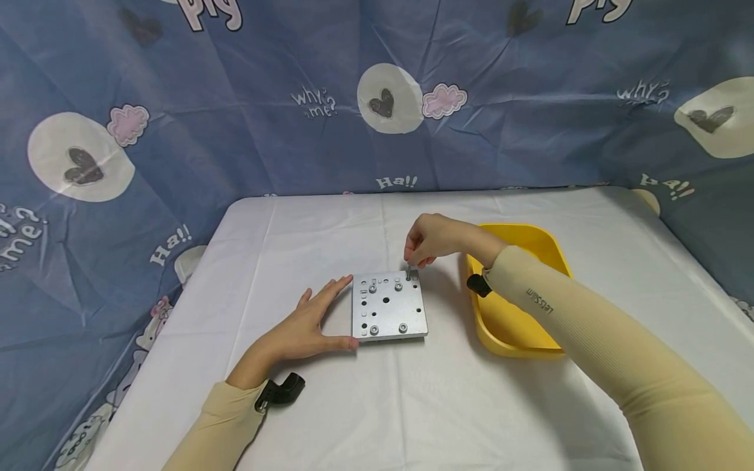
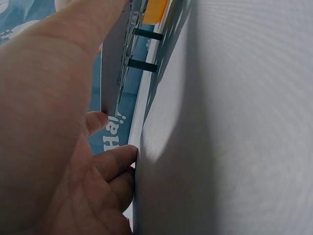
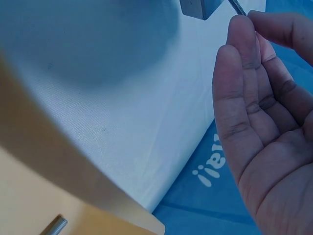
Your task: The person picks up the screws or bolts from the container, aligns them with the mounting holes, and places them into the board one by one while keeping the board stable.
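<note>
A square silver metal plate (image 1: 385,311) with several holes lies on the white-covered table, socket-head screws (image 1: 403,328) standing in some of them. My left hand (image 1: 309,330) grips it from the left, thumb at the near corner and index fingertip at the far one. Threaded screw shanks (image 2: 142,65) stick out under the plate in the left wrist view. Over the plate's far right corner, my right hand (image 1: 432,241) pinches a small screw (image 1: 408,272) between thumb and fingertips, at a hole there. The screw's thread (image 3: 237,7) shows in the right wrist view; the fingers hide its head.
A yellow bin (image 1: 493,330) stands right of the plate, partly under my right forearm. Inside it lies a screw (image 3: 57,225), seen in the right wrist view. A blue printed curtain (image 1: 330,150) hangs behind the table's far edge.
</note>
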`<action>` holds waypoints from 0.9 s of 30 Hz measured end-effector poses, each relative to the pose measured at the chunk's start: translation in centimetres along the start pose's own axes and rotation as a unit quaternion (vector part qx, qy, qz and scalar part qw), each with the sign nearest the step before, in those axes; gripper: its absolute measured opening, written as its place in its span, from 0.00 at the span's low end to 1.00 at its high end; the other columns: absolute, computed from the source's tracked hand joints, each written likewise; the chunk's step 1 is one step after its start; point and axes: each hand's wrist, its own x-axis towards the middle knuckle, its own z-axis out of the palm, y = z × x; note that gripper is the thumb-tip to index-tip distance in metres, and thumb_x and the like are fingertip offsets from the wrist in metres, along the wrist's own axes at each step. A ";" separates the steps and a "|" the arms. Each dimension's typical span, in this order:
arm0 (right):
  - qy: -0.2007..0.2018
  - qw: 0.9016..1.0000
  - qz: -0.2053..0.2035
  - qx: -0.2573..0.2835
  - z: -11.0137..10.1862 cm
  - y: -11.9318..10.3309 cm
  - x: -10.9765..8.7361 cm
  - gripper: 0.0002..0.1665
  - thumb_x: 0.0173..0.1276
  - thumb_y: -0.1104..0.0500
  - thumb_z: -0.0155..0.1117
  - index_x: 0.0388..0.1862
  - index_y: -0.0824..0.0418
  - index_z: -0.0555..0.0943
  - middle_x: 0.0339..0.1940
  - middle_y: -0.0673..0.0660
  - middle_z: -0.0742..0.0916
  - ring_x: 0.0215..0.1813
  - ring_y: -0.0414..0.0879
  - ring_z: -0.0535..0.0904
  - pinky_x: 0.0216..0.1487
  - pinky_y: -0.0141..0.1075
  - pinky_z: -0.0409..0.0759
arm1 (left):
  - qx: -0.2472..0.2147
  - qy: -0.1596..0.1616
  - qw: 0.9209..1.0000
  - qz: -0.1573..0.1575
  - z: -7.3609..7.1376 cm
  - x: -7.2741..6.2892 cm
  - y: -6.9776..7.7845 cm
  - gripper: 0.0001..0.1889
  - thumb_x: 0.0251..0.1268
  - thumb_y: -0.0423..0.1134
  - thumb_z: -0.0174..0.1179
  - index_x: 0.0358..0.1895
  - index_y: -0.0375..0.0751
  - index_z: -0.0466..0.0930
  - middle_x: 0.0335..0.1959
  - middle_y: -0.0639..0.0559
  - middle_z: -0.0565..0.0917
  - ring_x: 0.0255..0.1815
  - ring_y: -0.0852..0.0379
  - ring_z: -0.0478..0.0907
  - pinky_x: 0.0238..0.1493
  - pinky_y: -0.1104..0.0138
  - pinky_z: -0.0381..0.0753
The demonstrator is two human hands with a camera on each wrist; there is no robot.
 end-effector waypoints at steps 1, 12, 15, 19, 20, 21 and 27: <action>-0.001 1.000 0.001 0.002 0.0 0.0 0.0 0.03 0.69 0.62 0.73 0.37 0.62 0.89 0.28 0.52 0.91 0.31 0.39 0.84 0.41 0.32 0.88 | -0.001 0.000 1.000 0.000 0.0 0.0 0.0 0.64 0.53 0.63 0.81 0.89 0.61 0.48 0.89 0.44 0.56 0.91 0.38 0.48 0.88 0.34 0.33; -0.008 1.000 -0.004 0.001 0.2 -0.1 0.1 0.03 0.71 0.63 0.72 0.36 0.62 0.89 0.28 0.52 0.90 0.32 0.41 0.84 0.41 0.31 0.86 | -0.001 -0.001 1.000 0.001 0.1 0.2 -0.2 0.64 0.53 0.65 0.80 0.90 0.62 0.47 0.89 0.44 0.56 0.91 0.38 0.48 0.88 0.35 0.32; -0.009 1.000 -0.006 -0.004 0.1 -0.1 0.2 0.04 0.72 0.61 0.72 0.37 0.62 0.89 0.28 0.52 0.90 0.32 0.41 0.84 0.41 0.31 0.86 | -0.004 0.000 1.000 -0.001 0.0 0.3 -0.3 0.64 0.54 0.65 0.80 0.90 0.62 0.47 0.89 0.44 0.56 0.91 0.39 0.47 0.89 0.36 0.32; -0.012 1.000 -0.002 -0.002 0.1 -0.1 0.3 0.05 0.73 0.60 0.73 0.38 0.62 0.89 0.29 0.52 0.91 0.33 0.41 0.85 0.42 0.31 0.87 | -0.004 0.001 1.000 0.005 0.1 0.3 -0.3 0.64 0.54 0.64 0.80 0.90 0.60 0.48 0.89 0.41 0.56 0.91 0.37 0.48 0.88 0.34 0.32; -0.013 1.000 -0.001 0.000 0.1 -0.1 0.3 0.05 0.73 0.60 0.73 0.38 0.62 0.89 0.29 0.52 0.91 0.33 0.42 0.85 0.42 0.31 0.87 | -0.003 0.001 1.000 0.006 0.1 0.3 -0.3 0.64 0.54 0.64 0.80 0.90 0.60 0.48 0.89 0.42 0.56 0.91 0.37 0.48 0.88 0.34 0.32; -0.014 1.000 -0.001 0.003 0.2 -0.1 0.3 0.05 0.73 0.60 0.73 0.38 0.62 0.89 0.30 0.52 0.91 0.34 0.43 0.86 0.42 0.31 0.87 | -0.003 0.000 1.000 0.005 0.1 0.3 -0.4 0.64 0.54 0.64 0.80 0.90 0.60 0.48 0.89 0.42 0.56 0.91 0.37 0.48 0.88 0.34 0.32; -0.020 1.000 -0.008 0.007 0.2 0.0 0.2 0.06 0.74 0.60 0.72 0.39 0.63 0.90 0.32 0.54 0.92 0.37 0.47 0.88 0.43 0.33 0.88 | -0.003 -0.003 1.000 0.002 0.1 0.2 -0.3 0.64 0.54 0.64 0.80 0.90 0.60 0.47 0.89 0.43 0.56 0.91 0.39 0.47 0.89 0.36 0.31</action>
